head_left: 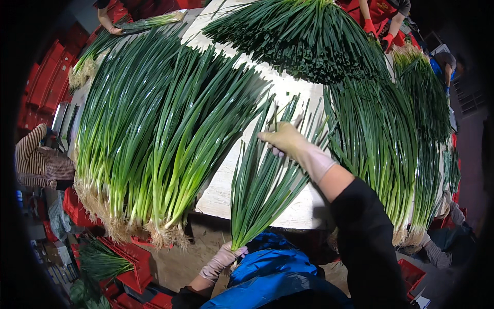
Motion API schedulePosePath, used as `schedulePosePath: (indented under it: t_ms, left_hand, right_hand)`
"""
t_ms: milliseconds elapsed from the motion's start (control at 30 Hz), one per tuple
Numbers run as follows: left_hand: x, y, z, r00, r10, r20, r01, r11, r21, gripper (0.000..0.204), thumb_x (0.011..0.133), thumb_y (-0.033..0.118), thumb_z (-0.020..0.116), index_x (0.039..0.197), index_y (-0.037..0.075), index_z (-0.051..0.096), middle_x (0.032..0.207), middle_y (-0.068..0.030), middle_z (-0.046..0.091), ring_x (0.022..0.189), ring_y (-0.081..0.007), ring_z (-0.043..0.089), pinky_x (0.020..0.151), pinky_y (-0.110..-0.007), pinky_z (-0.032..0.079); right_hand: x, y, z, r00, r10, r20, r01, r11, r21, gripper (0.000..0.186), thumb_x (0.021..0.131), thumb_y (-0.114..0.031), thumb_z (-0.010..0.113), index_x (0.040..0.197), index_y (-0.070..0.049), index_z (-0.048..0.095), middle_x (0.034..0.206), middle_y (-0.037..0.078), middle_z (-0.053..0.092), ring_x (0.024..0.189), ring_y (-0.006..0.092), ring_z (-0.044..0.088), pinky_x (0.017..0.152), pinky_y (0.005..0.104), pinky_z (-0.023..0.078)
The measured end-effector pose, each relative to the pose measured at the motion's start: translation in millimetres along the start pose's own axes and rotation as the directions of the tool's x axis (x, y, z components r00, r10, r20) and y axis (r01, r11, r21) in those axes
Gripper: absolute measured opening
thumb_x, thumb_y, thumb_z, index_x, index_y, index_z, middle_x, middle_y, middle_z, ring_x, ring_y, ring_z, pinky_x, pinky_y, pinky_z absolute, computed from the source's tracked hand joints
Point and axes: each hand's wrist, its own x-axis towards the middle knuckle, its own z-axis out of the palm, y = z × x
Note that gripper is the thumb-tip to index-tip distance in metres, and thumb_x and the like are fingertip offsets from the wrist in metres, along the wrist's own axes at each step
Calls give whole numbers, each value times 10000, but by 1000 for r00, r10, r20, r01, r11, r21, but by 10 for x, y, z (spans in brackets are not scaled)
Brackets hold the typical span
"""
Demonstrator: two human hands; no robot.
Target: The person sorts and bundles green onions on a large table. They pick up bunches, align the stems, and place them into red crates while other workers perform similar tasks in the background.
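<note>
A fanned bunch of green onions [262, 190] lies angled from my lap onto the white table board [216, 203]. My left hand [225, 260], in a pale glove, is closed around its lower end at the bottom centre. My right hand [283, 138], gloved and with a dark sleeve behind it, is closed on some of the leaves near their tips, over the board. Large piles of green onions with pale, rooty ends lie left [131, 144] and right [375, 154] of the bunch, and a dense heap of cut-looking leaf ends [293, 41] lies at the back.
Co-workers' hands show at the back left [110, 28] and, red-gloved, at the back right [386, 41]. Other people [38, 159] work at both sides. Red crates [131, 273] with green onions sit below the table edge at lower left, more at lower right [411, 273].
</note>
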Motion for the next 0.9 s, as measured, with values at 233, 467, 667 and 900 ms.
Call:
schedulePosePath:
  t_ms: [233, 467, 667, 900]
  left_hand:
    - [0, -47, -21, 1000, 16, 5, -16, 1000, -18, 174, 915, 185, 640, 1009, 39, 646, 827, -27, 657, 697, -86, 574, 642, -227, 477]
    - [13, -34, -6, 1000, 31, -3, -31, 999, 11, 172, 916, 169, 636, 1021, 33, 636, 835, -42, 660, 697, -88, 573, 637, -231, 480]
    - [-28, 56, 14, 1000, 21, -3, -21, 1000, -13, 143, 915, 141, 634, 1010, 35, 639, 833, -32, 658, 701, -83, 569, 648, -228, 478]
    - [-66, 37, 10, 1000, 20, -15, -20, 999, 47, 111, 909, 123, 641, 1004, 67, 651, 822, 14, 655, 717, -57, 555, 659, -219, 469]
  right_hand:
    - [267, 267, -60, 894, -425, 145, 437, 751, -495, 192, 927, -151, 545, 1019, -3, 626, 809, 121, 647, 654, 178, 635, 588, 308, 526]
    - [231, -23, -381, 761, -644, 82, 373, 330, -867, 273, 893, -193, 544, 1139, -93, 606, 867, 121, 665, 798, 259, 656, 781, 394, 543]
    - [-36, -459, 378, 898, -257, 358, 438, 429, -790, 310, 945, -147, 476, 1240, -120, 568, 1038, 104, 667, 875, 243, 661, 750, 332, 551]
    - [315, -57, 862, 764, -138, 630, 614, -146, -776, 226, 811, -54, 573, 1011, -43, 677, 905, 115, 699, 826, 272, 690, 666, 353, 554]
